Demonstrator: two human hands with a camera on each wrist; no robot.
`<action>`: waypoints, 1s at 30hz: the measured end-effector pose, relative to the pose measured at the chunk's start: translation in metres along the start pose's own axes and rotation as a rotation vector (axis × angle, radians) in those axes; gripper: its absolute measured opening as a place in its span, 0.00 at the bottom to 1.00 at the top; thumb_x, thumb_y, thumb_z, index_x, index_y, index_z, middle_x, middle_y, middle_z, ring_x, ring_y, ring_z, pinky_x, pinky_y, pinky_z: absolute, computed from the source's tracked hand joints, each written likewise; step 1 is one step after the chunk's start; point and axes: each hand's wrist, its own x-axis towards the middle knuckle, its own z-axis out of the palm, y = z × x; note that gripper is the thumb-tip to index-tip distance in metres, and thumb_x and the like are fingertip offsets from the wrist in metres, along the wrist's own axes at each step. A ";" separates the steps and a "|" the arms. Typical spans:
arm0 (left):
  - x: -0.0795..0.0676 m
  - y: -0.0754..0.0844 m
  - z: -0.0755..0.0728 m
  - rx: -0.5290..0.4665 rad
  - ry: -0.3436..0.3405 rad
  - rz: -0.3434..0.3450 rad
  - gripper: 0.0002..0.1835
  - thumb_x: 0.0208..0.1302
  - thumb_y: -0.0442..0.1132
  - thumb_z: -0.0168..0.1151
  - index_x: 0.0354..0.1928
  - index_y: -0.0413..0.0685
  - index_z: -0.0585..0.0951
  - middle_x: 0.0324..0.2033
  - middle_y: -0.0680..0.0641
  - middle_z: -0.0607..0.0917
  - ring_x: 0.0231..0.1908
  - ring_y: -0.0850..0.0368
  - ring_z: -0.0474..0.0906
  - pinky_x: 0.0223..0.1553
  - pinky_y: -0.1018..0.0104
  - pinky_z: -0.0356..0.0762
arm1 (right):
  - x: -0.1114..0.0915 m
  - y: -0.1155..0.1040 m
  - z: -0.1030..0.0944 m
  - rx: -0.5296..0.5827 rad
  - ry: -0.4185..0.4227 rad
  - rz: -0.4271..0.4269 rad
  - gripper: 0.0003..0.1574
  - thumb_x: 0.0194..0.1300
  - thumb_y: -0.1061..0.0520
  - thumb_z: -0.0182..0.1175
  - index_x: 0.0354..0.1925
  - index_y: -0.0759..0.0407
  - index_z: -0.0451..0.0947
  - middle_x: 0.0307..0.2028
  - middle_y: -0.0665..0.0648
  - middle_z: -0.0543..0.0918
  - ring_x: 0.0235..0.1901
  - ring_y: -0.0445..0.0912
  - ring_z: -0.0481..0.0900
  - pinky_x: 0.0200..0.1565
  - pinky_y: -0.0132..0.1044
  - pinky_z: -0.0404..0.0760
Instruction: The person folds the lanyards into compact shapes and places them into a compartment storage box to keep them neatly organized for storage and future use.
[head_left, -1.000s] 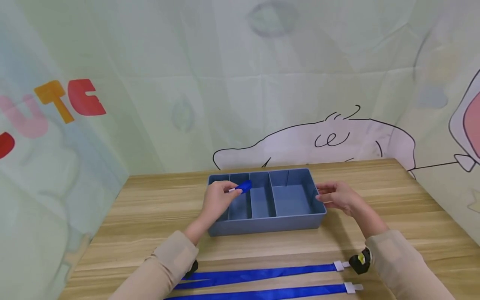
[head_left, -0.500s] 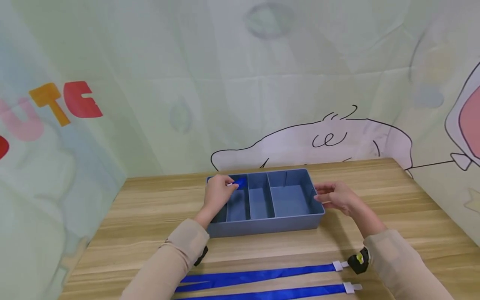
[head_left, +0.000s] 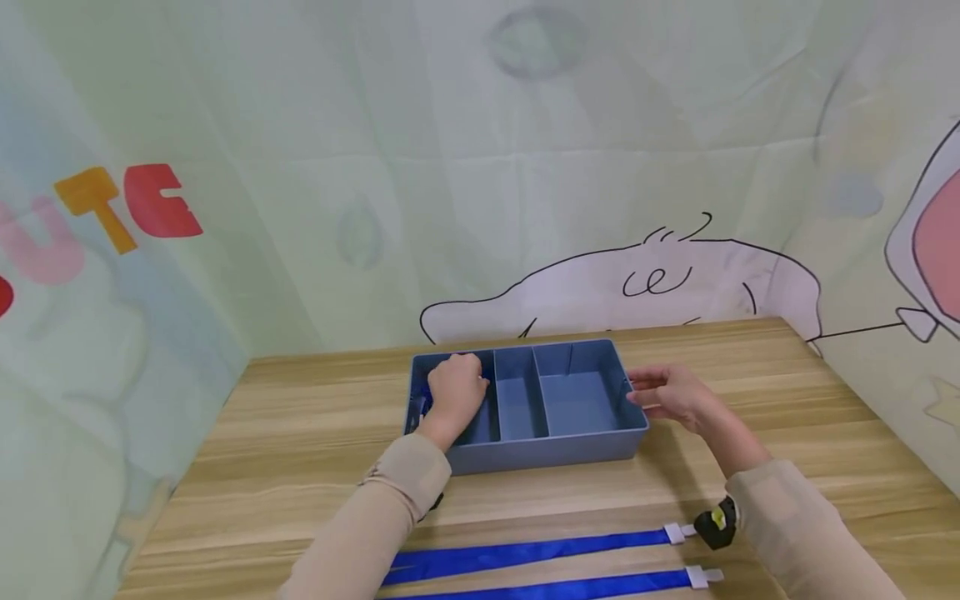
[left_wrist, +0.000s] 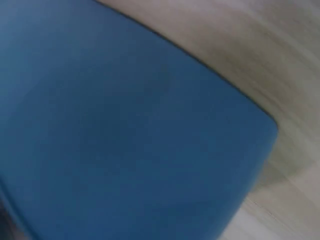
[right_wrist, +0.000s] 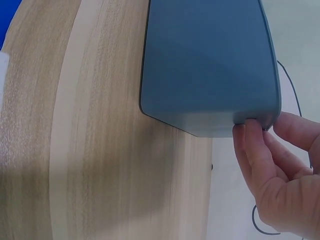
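Note:
A grey-blue divided box (head_left: 547, 450) stands on the wooden table. My left hand (head_left: 456, 390) reaches down into its left part with the fingers curled. It holds a folded blue lanyard, now almost wholly hidden by the hand. Some blue material (head_left: 425, 400) lies in the leftmost compartment, beside the hand. At the box's right end my right hand (head_left: 671, 392) grips the end wall, with the thumb at the rim and the fingertips (right_wrist: 252, 125) against the outside. The left wrist view is filled by the box's outer wall (left_wrist: 145, 125), and no fingers show there.
Two blue lanyards (head_left: 525, 552) with white clips (head_left: 697, 577) lie stretched across the table (head_left: 300, 433) in front of the box. A printed cloth backdrop (head_left: 315, 200) hangs behind and at both sides. The middle and right compartments (head_left: 585, 400) show bare floors.
My left hand has lowered the folded lanyard into the box and turned over it, so the lanyard drops from sight. Blue material in the leftmost compartment is uncovered. My right hand stays put.

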 end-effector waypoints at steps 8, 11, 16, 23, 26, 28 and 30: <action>-0.003 0.004 0.018 0.233 -0.118 0.025 0.09 0.55 0.44 0.68 0.22 0.51 0.81 0.26 0.48 0.84 0.32 0.50 0.76 0.44 0.50 0.61 | 0.000 0.001 0.001 -0.001 0.001 0.008 0.33 0.61 0.69 0.58 0.61 0.79 0.59 0.48 0.69 0.75 0.37 0.40 0.78 0.44 0.42 0.81; -0.003 0.006 0.020 0.257 -0.184 0.020 0.07 0.56 0.45 0.67 0.25 0.53 0.82 0.29 0.49 0.85 0.39 0.49 0.75 0.49 0.47 0.60 | 0.001 0.002 0.000 0.005 -0.006 0.005 0.34 0.61 0.68 0.58 0.62 0.79 0.59 0.49 0.69 0.75 0.37 0.41 0.78 0.44 0.42 0.81; -0.001 0.007 0.021 0.294 -0.257 0.021 0.05 0.58 0.43 0.65 0.35 0.54 0.85 0.37 0.49 0.85 0.48 0.48 0.73 0.57 0.44 0.59 | 0.002 0.003 -0.001 0.021 -0.008 -0.001 0.34 0.61 0.68 0.58 0.62 0.79 0.58 0.48 0.67 0.76 0.37 0.39 0.77 0.43 0.40 0.81; -0.001 0.007 0.023 0.297 -0.288 0.027 0.07 0.58 0.41 0.66 0.39 0.53 0.85 0.40 0.48 0.84 0.48 0.47 0.72 0.54 0.46 0.65 | 0.004 0.004 -0.001 0.025 -0.009 -0.004 0.33 0.61 0.68 0.58 0.61 0.79 0.59 0.45 0.63 0.78 0.37 0.39 0.78 0.42 0.39 0.81; -0.001 0.006 0.021 0.252 -0.270 0.036 0.11 0.54 0.44 0.70 0.38 0.50 0.85 0.40 0.47 0.84 0.46 0.47 0.73 0.50 0.47 0.70 | 0.003 0.005 -0.001 0.032 -0.013 -0.004 0.34 0.61 0.67 0.59 0.61 0.79 0.59 0.46 0.63 0.78 0.37 0.40 0.79 0.42 0.42 0.81; -0.002 0.004 0.018 0.199 -0.251 0.056 0.12 0.51 0.44 0.72 0.36 0.48 0.85 0.37 0.45 0.84 0.43 0.47 0.74 0.46 0.48 0.73 | 0.002 0.005 -0.002 0.026 -0.015 0.001 0.34 0.62 0.66 0.59 0.62 0.78 0.60 0.47 0.65 0.78 0.38 0.41 0.79 0.43 0.44 0.81; -0.002 0.002 0.012 0.116 -0.220 0.086 0.12 0.48 0.43 0.73 0.33 0.45 0.85 0.34 0.44 0.84 0.39 0.46 0.76 0.40 0.49 0.77 | 0.000 0.006 -0.003 0.007 -0.015 -0.001 0.34 0.62 0.64 0.59 0.62 0.77 0.60 0.49 0.66 0.77 0.38 0.42 0.79 0.44 0.45 0.81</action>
